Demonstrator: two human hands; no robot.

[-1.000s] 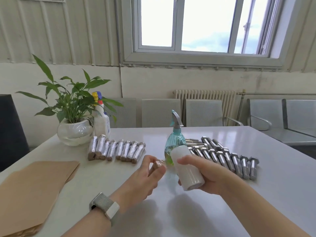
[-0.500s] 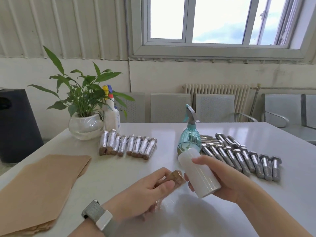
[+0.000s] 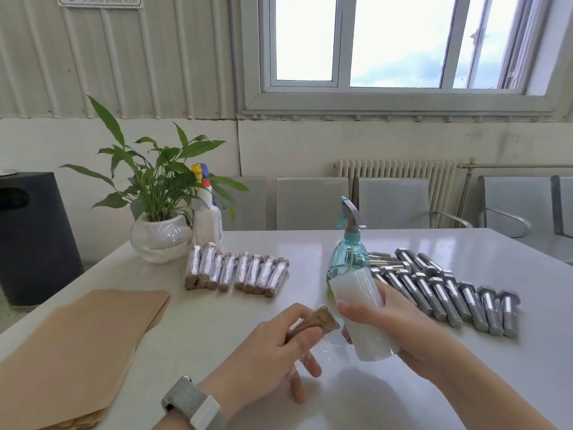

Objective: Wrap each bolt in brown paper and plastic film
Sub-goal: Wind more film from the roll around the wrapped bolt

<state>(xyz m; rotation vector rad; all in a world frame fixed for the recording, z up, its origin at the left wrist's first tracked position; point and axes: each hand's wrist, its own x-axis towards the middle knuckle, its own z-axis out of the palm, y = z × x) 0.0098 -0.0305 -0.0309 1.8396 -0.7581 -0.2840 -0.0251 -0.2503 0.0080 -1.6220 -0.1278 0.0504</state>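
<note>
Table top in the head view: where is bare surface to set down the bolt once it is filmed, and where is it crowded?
Bare table lies between the brown paper stack, the wrapped bolts and the left hand. The far right corner behind the bare bolts is also free. Crowded: around the spray bottle and the film roll in the right hand.

The glossy white table (image 3: 418,249) carries a stack of brown paper (image 3: 71,346) at its near left. At the far left stand a potted plant (image 3: 159,237) and a white spray bottle (image 3: 208,225). Just in front lies a row of wrapped bolts (image 3: 235,273). A teal spray bottle (image 3: 348,256) stands mid-table, with bare bolts (image 3: 446,293) lying in a row to its right.
</note>
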